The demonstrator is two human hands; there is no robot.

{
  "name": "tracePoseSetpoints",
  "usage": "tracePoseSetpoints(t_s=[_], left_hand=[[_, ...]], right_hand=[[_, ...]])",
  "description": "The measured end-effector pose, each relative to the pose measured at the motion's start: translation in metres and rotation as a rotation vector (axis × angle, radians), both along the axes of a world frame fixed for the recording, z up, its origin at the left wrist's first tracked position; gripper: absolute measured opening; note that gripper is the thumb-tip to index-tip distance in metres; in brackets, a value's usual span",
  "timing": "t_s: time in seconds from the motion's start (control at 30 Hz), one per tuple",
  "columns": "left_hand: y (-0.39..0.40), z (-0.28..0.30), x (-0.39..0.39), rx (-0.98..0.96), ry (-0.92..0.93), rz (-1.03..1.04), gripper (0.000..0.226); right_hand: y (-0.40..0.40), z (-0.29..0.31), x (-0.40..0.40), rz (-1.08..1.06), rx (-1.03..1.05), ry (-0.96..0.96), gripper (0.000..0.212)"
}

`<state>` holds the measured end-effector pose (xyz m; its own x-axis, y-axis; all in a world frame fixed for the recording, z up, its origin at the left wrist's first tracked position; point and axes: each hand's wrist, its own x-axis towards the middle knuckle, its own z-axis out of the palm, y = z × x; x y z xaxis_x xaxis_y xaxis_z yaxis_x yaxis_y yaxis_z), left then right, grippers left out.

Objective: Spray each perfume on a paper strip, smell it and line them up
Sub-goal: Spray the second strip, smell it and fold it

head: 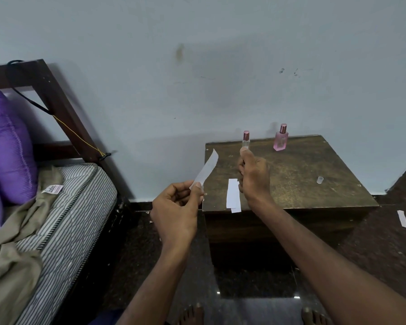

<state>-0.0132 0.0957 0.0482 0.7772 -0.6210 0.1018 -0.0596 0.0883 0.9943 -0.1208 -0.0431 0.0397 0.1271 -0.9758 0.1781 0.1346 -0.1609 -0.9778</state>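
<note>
pale blue wall behind the dark wooden bedside table [302, 174]. left hand [176, 212] pinches a white paper strip [205, 170] left of it. right hand [253, 177] grips the slim clear perfume bottle [246, 140] above it, so i judge spraying comes next: aim the nozzle at the strip, then press.

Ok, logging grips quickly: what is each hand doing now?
Left hand: pinching a paper strip.
Right hand: gripping a small perfume bottle.

Your left hand [177, 207] pinches a paper strip [205, 170] by its lower end, tilted up toward the right. Your right hand [253, 174] grips a slim clear bottle [246, 140] upright above the table [314, 174]. More strips [233, 195] lie at the table's near edge, a pink bottle [280, 138] stands at the back, and a clear cap [319, 180] sits to the right.
</note>
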Motion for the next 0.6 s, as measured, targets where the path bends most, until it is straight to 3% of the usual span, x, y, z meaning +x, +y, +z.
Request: tracePoseSetpoints(t_s=[0.2, 0.6], left_hand=[[0.0004, 0.0004, 0.0013, 0.009, -0.052, -0.001, 0.009], [0.0031, 0.0017, 0.0003, 0.020, -0.144, -0.017, 0.006]], right_hand=[[0.0006, 0.0068, -0.0077, 0.128, 0.062, -0.034, 0.061], [-0.0006, 0.0085, -0.0093, 0.177, 0.064, 0.008, 0.058]])
